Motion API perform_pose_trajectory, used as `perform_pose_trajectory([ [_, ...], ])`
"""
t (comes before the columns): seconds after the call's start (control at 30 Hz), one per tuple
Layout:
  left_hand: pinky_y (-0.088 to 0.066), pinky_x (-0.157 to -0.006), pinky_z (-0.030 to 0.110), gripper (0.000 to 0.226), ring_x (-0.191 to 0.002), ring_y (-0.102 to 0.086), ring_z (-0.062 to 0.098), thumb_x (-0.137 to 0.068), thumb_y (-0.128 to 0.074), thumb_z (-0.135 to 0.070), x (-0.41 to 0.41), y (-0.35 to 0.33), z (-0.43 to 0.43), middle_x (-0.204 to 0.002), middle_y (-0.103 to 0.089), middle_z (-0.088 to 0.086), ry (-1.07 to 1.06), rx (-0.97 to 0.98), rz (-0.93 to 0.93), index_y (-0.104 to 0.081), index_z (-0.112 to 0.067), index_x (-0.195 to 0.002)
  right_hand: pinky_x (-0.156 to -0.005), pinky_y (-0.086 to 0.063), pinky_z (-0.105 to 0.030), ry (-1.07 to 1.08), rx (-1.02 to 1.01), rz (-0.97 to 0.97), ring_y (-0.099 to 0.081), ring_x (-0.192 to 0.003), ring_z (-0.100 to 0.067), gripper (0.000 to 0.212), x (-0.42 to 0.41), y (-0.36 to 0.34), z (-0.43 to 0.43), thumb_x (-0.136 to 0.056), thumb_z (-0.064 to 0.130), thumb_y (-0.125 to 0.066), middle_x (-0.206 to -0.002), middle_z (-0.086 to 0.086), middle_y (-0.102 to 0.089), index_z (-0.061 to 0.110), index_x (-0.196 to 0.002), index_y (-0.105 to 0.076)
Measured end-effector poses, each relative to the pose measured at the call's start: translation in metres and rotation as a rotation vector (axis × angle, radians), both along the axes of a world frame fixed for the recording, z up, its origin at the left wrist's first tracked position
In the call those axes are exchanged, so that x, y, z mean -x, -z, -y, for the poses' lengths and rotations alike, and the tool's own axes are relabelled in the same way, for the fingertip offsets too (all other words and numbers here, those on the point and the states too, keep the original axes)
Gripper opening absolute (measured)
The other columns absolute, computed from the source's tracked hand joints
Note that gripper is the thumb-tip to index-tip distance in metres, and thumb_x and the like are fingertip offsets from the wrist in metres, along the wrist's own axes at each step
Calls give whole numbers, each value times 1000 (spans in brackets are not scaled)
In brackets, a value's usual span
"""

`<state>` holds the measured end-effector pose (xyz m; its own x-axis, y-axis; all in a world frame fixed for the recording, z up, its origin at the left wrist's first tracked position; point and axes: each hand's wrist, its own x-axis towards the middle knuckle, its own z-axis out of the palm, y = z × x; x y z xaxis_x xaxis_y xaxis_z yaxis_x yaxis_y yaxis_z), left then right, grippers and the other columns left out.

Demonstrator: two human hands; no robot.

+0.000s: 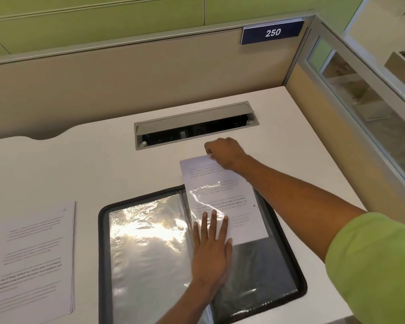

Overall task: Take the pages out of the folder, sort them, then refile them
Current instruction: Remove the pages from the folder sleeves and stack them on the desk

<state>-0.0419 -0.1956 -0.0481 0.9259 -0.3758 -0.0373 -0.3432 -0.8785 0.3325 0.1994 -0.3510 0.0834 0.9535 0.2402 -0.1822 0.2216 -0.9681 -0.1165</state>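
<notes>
Folder (102, 232) open on desk (80, 164), left hand (211, 251) flat, pressing sleeve (255, 267), right hand (226, 153) pinching page (222, 195) top edge at 12 o'clock, loose stack (35, 256) at 9 o'clock

Loose lime-green short sleeve (372, 265); left hand (211, 251) and right hand (226, 152) both bare.

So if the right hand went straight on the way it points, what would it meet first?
Probably the open cable hatch, just beyond the right hand, which pinches the page; how high the hand is remains unclear.
</notes>
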Motion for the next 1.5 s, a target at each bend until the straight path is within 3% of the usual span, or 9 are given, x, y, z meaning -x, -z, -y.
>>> perform_pose_trajectory([
  [0.47, -2, -127, 57, 60, -162, 10, 24, -110, -34, -45, -2, 2, -1, -176, -5, 2, 22, 1, -8, -18, -33, -167, -77, -31, -36, -52, -12, 548, -55, -78, -27, 9, -14, -132, 0, -93, 7, -58, -79, -4, -63, 16, -89, -60],
  [0.67, -9, -129, 57, 60, -161, -9, 13, -108, -38, -39, -29, -41, -36, -175, -14, -4, -176, 455, 39, -24, -28, -165, -76, -44, -37, -104, 74, 659, -52, -64, -27, 29, 50, -157, -28, -75, -6, -68, -64, -2, -59, 19, -78, -54],
  [0.83, -21, -127, 26, 81, -155, -20, -1, -100, -66, -37, -69, -117, -94, -172, -22, -11, -412, 835, 13, -20, -28, -166, -72, -43, -35, -110, 102, 710, -41, -57, -24, 33, 112, -168, -65, -63, -9, -74, -54, -1, -44, 16, -72, -56],
  [0.93, -23, -115, 4, 84, -149, -31, -7, -95, -75, -31, -90, -145, -134, -167, -32, -15, -376, 898, -2, -28, -28, -164, -71, -35, -34, -150, 20, 689, -33, -59, -22, 44, 141, -170, -96, -66, -9, -71, -59, 2, -32, 21, -74, -41],
  [1.0, -32, -115, 9, 75, -144, -41, -5, -94, -77, -26, -99, -150, -163, -161, -44, -14, -289, 884, 14, -40, -23, -159, -71, -32, -33, -153, -35, 653, -30, -60, -20, 52, 155, -174, -117, -62, -11, -73, -60, 4, -30, 23, -76, -37],
  [1.1, -55, -105, 32, 52, -131, -57, -1, -95, -76, -23, -101, -148, -206, -146, -61, -12, -239, 865, -42, -61, -21, -145, -71, -42, -36, -145, -92, 561, -33, -59, -18, 43, 167, -176, -151, -54, -12, -81, -59, 6, -33, 16, -78, -59],
  [1.2, -58, -92, 38, 27, -108, -71, 4, -95, -76, -28, -93, -148, -243, -120, -76, -12, -285, 923, -147, -74, -28, -121, -71, -43, -31, -105, -94, 567, -42, -59, -15, 33, 166, -182, -184, -71, 2, -80, -59, 10, -47, 24, -79, -57],
  [1.33, -54, -92, 33, 21, -101, -74, 12, -94, -76, -23, -76, -150, -291, -107, -80, -9, -353, 1107, -243, -77, -22, -115, -85, -45, -36, -30, -295, 557, -59, -83, -18, 8, 164, -192, -217, -95, 26, -69, -88, 6, -69, 21, -101, -66],
  [1.5, -59, -82, 29, 24, -100, -75, 17, -93, -76, -23, -63, -134, -358, -107, -80, -4, -476, 1166, -227, -77, -16, -116, -103, -45, -31, 275, -636, 429, -50, -127, -16, 62, 156, -143, -249, -96, 40, -68, -145, 2, -51, 19, -148, -42],
])
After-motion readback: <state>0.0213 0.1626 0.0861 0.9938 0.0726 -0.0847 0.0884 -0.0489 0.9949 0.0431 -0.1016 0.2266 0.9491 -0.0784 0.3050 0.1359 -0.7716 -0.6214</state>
